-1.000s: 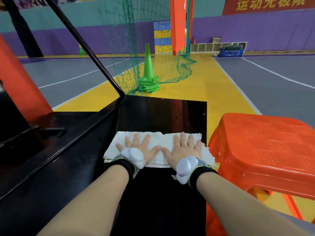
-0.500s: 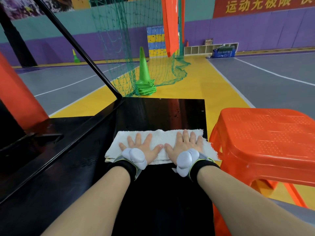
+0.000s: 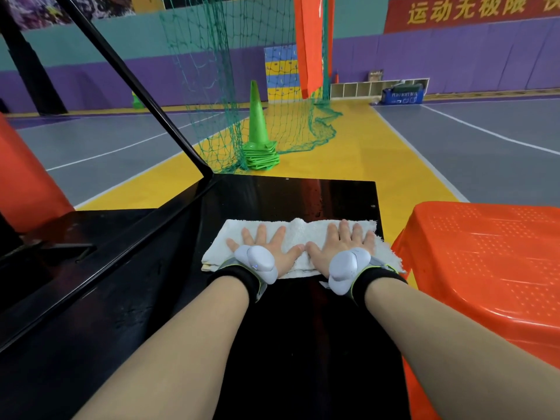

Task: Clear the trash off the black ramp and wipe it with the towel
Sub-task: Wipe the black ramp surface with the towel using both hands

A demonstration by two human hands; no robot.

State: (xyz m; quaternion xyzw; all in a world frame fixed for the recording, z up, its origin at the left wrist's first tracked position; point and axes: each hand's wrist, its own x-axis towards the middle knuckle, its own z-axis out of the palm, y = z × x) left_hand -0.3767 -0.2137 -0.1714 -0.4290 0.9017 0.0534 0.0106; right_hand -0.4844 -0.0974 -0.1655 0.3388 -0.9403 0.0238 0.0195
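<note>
The towel (image 3: 306,236) lies flat across the black ramp (image 3: 303,198), closer to its far edge than one second ago, with your left hand (image 3: 268,253) and right hand (image 3: 341,248) pressing it, fingers (image 3: 262,232) straight and spread, so judge the wiping stroke as advancing.

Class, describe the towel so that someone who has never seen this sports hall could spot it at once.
Find the black ramp in the foreground, left of the orange stool. Across it lies the towel, folded, with the left hand and right hand pressed flat on it. It is the only white, fluffy cloth on that glossy black surface.
</note>
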